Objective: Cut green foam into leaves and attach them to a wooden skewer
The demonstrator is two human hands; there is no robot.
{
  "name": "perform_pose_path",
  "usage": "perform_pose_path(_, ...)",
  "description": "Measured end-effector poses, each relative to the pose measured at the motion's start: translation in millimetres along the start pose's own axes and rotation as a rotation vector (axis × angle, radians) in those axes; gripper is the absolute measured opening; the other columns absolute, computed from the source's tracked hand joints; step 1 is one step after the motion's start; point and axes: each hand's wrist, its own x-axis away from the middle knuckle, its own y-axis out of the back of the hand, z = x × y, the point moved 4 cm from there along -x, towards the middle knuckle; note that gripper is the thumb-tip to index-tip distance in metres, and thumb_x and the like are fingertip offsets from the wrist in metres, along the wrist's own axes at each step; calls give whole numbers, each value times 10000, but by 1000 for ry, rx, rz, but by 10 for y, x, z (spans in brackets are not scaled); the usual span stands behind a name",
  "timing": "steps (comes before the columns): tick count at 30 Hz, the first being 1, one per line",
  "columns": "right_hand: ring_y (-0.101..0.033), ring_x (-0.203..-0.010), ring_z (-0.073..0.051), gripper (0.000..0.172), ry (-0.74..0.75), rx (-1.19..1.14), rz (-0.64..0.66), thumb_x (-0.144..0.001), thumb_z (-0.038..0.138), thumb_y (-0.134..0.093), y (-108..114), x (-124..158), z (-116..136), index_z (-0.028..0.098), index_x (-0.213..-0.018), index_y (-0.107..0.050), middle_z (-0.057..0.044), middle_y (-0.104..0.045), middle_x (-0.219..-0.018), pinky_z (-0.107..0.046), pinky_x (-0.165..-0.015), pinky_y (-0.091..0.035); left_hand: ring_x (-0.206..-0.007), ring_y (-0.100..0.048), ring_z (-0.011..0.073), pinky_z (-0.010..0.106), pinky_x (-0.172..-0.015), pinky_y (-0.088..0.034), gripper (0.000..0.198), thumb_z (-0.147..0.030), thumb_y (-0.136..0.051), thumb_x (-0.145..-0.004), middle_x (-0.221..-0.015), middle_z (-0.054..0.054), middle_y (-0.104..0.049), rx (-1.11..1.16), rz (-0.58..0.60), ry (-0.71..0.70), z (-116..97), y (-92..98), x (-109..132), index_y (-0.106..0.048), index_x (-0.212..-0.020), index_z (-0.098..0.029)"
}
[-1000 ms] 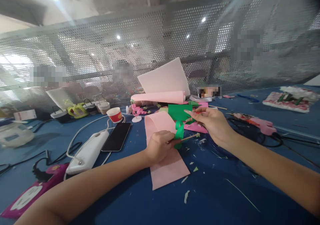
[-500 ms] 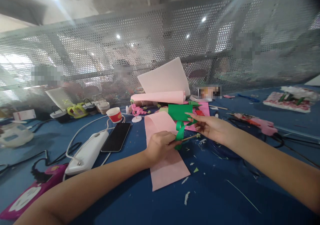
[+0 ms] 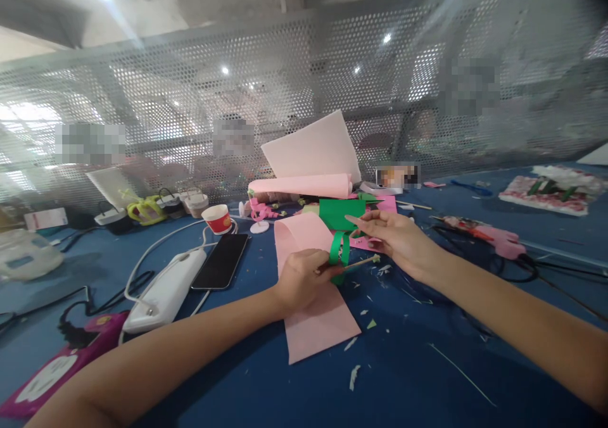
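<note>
In the head view, my left hand point(image 3: 306, 279) is closed on a thin wooden stick point(image 3: 360, 264) with a small pale green tip, above a curled pink paper sheet point(image 3: 320, 327). A curled green paper strip point(image 3: 338, 249) rises beside its fingers. My right hand point(image 3: 392, 235) is just to the right, thumb and fingers drawn together near the strip's upper end; what they pinch is too small to make out. Behind the hands lies a flat green paper piece point(image 3: 341, 213) on bright pink paper point(image 3: 387, 205).
Left of the hands are a black phone point(image 3: 221, 261), a white power strip point(image 3: 166, 292) and a red-and-white cup point(image 3: 218, 220). A pink glue gun point(image 3: 506, 241) with cables lies right. Rolled pink paper point(image 3: 304, 185) lies behind. Paper scraps dot the blue table point(image 3: 403, 377).
My right hand has shifted slightly left and its fingers have drawn closer together. The green strip now curves in a tighter loop beside my left hand, which has barely moved.
</note>
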Motion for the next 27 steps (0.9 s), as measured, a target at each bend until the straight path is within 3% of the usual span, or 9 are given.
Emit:
perform_pose_path(5, -553, -543, -118, 337, 324, 266, 61, -672, 393, -767, -91, 92, 146, 190, -851, -566, 35, -624, -620, -258, -514, -418, -513, -491, 87, 218, -493, -397, 354, -455, -584, -848, -568, -16, -576, 48, -7, 88, 13, 22, -13, -572, -660, -156)
perform_pose_path(10, -584, -590, -137, 310, 433, 361, 144, -718, 379, -737, -180, 206, 189, 201, -914, -576, 20, -649, -672, -269, -531, -447, -549, -537, 100, 220, -500, -424, 338, -483, -610, -821, -620, -10, -596, 100, -11, 110, 18, 46, -24, -534, -751, -161)
perform_pose_path(14, -640, -684, -165, 263, 525, 472, 162, -770, 364, -698, -222, 283, 224, 217, -957, -584, 4, -684, -721, -305, -639, -497, -570, -568, 107, 228, -522, -466, 311, -448, -626, -819, -661, -14, -594, 155, 20, 145, 42, 30, -10, -513, -892, -167)
perform_pose_path(17, -667, -747, -177, 199, 621, 563, 129, -793, 326, -682, -216, 307, 244, 229, -943, -596, -8, -697, -783, -323, -710, -516, -700, -613, 133, 277, -632, -519, 440, -426, -680, -780, -836, 30, -617, 147, -104, 112, 55, 61, 0, -465, -1070, -174)
perform_pose_path(20, -675, -791, -177, 144, 702, 623, 126, -822, 282, -649, -206, 312, 232, 244, -952, -599, -20, -683, -859, -320, -728, -533, -997, -596, 212, 397, -852, -513, 713, -415, -727, -739, -1155, 135, -550, 135, -226, 31, 69, 89, -5, -327, -1287, -197)
perform_pose_path(23, -670, -835, -182, 130, 762, 685, 154, -854, 249, -607, -212, 317, 196, 253, -983, -592, -32, -655, -895, -330, -762, -538, -1202, -500, 263, 462, -985, -441, 740, -428, -666, -796, -1337, 179, -454, 216, -104, -68, 70, 50, -37, -258, -1382, -234)
perform_pose_path(27, -650, -887, -184, 160, 811, 740, 185, -900, 215, -539, -232, 329, 160, 250, -1055, -557, -49, -632, -938, -341, -802, -526, -1244, -480, 258, 446, -1032, -401, 541, -429, -536, -887, -1332, 155, -507, 282, 54, -125, 38, 46, -52, -371, -1363, -231)
